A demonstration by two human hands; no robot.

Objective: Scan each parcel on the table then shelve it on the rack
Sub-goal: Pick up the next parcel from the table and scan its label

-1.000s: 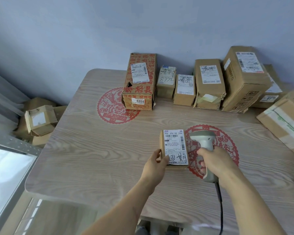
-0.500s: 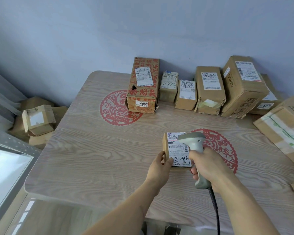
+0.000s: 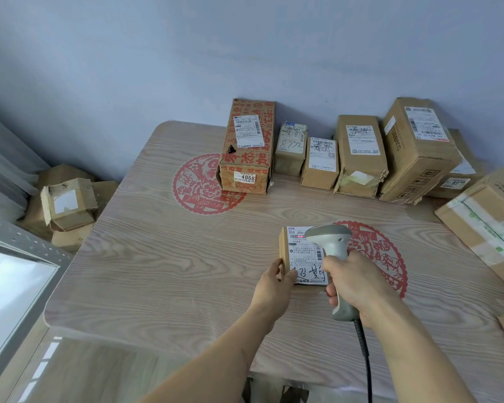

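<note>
Small flat cardboard parcel (image 3: 301,257) lies on the pale wood-grain table (image 3: 163,257), near the front middle, partly over a red paper-cut style round decal (image 3: 381,251). Its top is nearly covered by a white printed label with barcodes and black handwriting. I see a thin red scan line on the label's upper barcode.

My left hand (image 3: 274,286) holds the parcel's near-left corner, thumb on the label, fingers curled against the brown side edge. My right hand (image 3: 358,283) is wrapped tight around the handle of a grey plastic barcode scanner (image 3: 332,245); the rounded scanner head hangs over the label's upper right part. A black ribbed cable (image 3: 364,359) runs down from the handle base.

Along the far edge, against the smooth blue-grey wall, a row of brown cardboard parcels:
- tall box with red printed characters (image 3: 248,146), white label on top, small sticker reading 4068, a torn hole in its left edge; it sits over part of a second red round decal (image 3: 198,184)
- small taped cube box (image 3: 290,148) with 8772 handwritten
- small box (image 3: 320,162), white label
- mid box (image 3: 361,155), crumpled torn near end, tape patch
- large box (image 3: 419,149), leaning on its neighbour

Large taped carton (image 3: 489,225) at the right edge, cut off by the frame. Crumpled boxes (image 3: 64,205) are stacked on the floor to the left, beyond the table.
</note>
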